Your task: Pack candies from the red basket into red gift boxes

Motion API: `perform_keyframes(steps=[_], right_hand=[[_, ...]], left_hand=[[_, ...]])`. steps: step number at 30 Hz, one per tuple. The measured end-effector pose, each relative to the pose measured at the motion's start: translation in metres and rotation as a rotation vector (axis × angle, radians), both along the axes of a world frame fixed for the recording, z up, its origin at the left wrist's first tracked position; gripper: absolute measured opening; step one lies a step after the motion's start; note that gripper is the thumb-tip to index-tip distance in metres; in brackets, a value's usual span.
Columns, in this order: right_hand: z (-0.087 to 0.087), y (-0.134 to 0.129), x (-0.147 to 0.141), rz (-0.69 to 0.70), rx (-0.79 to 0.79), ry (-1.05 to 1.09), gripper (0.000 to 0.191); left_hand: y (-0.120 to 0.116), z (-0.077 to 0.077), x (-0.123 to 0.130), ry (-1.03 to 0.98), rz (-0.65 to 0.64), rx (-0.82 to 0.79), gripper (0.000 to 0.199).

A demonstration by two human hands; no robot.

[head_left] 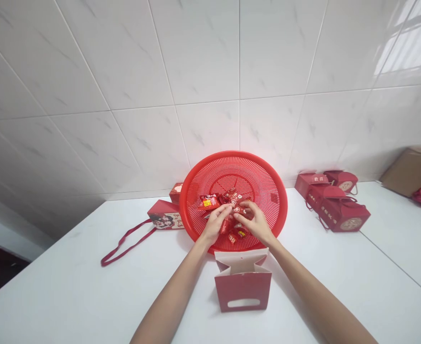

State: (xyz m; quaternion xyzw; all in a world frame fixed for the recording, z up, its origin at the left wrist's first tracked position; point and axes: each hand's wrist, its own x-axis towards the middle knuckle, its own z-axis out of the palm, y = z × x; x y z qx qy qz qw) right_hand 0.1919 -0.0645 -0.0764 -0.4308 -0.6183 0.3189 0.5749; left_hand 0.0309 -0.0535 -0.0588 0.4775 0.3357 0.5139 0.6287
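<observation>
Both hands are over a tilted red plastic colander (192, 191) that leans near the wall. In it lies a small heap of red-wrapped candies (233, 236), one with yellow print (208, 202). My left hand (215, 223) is closed, its fingertips pinching a small red wrapper at the heap's middle. My right hand (256, 223) is closed with thumb and fingers around a red-wrapped candy (239, 210), close to the left fingertips. Directly before the colander stands a dark red paper box (244, 289), its top open and the inside white.
Left of the colander lies a red gift box (163, 215) with a ribbon handle (124, 248). Several closed red boxes (339, 210) are grouped at the right. Farther right is a brown cardboard box (411, 169) with dark red ribbon. A tiled wall (210, 62) backs the white table (88, 286).
</observation>
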Motion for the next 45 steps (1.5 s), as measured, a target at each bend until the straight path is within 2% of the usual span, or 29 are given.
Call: perform_keyframes(steps=[5, 7, 10, 13, 16, 19, 23, 26, 31, 34, 40, 45], right_hand=[[-0.001, 0.001, 0.002, -0.047, 0.043, -0.039, 0.025], [-0.001, 0.001, 0.002, -0.053, 0.045, -0.058, 0.024], [-0.003, 0.002, 0.002, -0.089, 0.035, -0.072, 0.026], [-0.006, 0.004, 0.005, -0.159, 0.048, -0.079, 0.025], [-0.008, 0.006, 0.007, -0.215, 0.04, -0.092, 0.023], [-0.009, 0.007, 0.008, -0.255, 0.052, -0.101, 0.027], [-0.011, 0.008, 0.007, -0.273, 0.093, -0.104, 0.024], [-0.012, 0.008, 0.007, -0.286, 0.067, -0.108, 0.026], [-0.013, 0.007, 0.007, -0.278, 0.041, -0.132, 0.032], [-0.014, 0.007, 0.006, -0.304, 0.059, -0.136, 0.034], [-0.015, 0.007, 0.006, -0.34, 0.018, -0.132, 0.047], [-0.015, 0.006, 0.006, -0.299, -0.025, -0.093, 0.055]], left_hand=[[0.002, 0.005, -0.005, -0.098, -0.146, -0.097, 0.049], [0.003, 0.005, -0.008, -0.121, -0.165, -0.091, 0.047], [0.004, 0.004, -0.012, -0.061, -0.107, -0.042, 0.049], [0.006, 0.004, -0.014, 0.059, 0.002, 0.008, 0.046], [0.009, 0.002, -0.013, 0.201, 0.054, 0.036, 0.042], [0.011, -0.002, -0.011, 0.357, 0.074, 0.105, 0.032], [0.008, -0.009, -0.009, 0.501, 0.139, 0.214, 0.021], [0.003, -0.011, -0.011, 0.601, 0.223, 0.331, 0.027], [-0.001, -0.01, -0.013, 0.672, 0.283, 0.538, 0.034], [-0.001, -0.012, -0.013, 0.7, 0.303, 0.607, 0.042], [0.001, -0.019, -0.014, 0.806, 0.221, 0.604, 0.062], [0.001, -0.02, -0.014, 0.878, 0.171, 0.558, 0.062]])
